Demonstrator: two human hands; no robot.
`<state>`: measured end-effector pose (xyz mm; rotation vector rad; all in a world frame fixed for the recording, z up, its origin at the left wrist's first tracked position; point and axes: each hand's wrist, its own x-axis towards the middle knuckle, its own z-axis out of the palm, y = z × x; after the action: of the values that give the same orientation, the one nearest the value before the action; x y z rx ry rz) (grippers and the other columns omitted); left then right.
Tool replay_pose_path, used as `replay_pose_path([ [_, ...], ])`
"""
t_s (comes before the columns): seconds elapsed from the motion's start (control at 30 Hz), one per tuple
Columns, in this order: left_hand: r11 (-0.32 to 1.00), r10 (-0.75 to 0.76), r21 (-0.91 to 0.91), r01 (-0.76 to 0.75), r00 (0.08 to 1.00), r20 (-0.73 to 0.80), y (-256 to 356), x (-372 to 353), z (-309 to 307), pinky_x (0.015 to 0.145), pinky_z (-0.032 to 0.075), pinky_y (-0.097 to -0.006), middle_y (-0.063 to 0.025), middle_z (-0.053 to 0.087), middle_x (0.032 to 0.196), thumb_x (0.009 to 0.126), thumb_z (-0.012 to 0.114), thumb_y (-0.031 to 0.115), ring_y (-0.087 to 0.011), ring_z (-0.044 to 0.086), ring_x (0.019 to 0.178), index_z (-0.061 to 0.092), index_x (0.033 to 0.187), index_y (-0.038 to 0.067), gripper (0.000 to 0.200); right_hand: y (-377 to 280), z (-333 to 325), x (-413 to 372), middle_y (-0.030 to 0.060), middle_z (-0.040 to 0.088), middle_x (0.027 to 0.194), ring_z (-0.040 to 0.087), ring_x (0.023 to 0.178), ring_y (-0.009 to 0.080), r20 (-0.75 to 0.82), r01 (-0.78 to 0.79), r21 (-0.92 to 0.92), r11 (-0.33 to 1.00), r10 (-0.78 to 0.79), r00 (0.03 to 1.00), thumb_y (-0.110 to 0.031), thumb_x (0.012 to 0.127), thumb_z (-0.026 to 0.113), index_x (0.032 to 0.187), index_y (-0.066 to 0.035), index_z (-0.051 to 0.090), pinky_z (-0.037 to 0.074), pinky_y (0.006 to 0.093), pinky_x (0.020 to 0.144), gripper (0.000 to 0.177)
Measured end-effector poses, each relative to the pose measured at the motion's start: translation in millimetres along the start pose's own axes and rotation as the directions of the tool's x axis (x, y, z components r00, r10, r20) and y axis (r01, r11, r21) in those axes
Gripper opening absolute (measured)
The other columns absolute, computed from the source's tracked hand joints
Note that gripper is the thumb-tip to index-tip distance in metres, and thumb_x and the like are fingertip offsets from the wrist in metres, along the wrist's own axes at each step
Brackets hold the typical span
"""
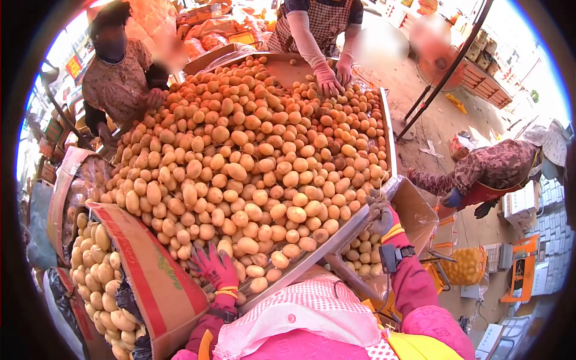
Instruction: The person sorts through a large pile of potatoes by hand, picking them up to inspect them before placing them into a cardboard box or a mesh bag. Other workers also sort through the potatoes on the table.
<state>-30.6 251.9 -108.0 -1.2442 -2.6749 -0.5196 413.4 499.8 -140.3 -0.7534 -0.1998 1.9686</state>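
A large heap of potatoes (pixel 240 162) covers a metal-edged sorting table (pixel 321 259). My left hand (pixel 217 270), in a pink glove, lies at the near left edge of the heap with its fingers spread on the potatoes. My right hand (pixel 380 217), in a grey and pink glove, is at the table's right front corner, above a box of potatoes (pixel 363 255); its fingers are too unclear to tell what they hold, if anything. Left of my left hand is a cardboard box (pixel 159 276) filled with potatoes (pixel 99 282).
One person (pixel 117 78) stands at the table's left side. Another person's pink-gloved hands (pixel 330 81) touch potatoes at the far side. A third person (pixel 495 171) bends at the right, near an orange hand cart (pixel 525 270) and a netted sack (pixel 467 266).
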Motion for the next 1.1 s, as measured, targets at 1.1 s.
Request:
replay_pose_path([
  [1.1,0.859,0.371,-0.330,-0.393,0.920,-0.128,-57.7,-98.7,17.2,0.118,0.026,-0.0586,-0.0148,0.049,0.145,0.079,0.066,0.047,-0.0397,0.039,0.139,0.052,0.142,0.013,0.073,175.3,231.5,15.3,0.0188,0.063,0.122,0.056,0.121,0.0385,0.604,0.789,0.208,-0.578,0.711,0.361,-0.035,0.092,0.064,0.130,-0.010,0.056,0.052,0.0507,0.093,0.046],
])
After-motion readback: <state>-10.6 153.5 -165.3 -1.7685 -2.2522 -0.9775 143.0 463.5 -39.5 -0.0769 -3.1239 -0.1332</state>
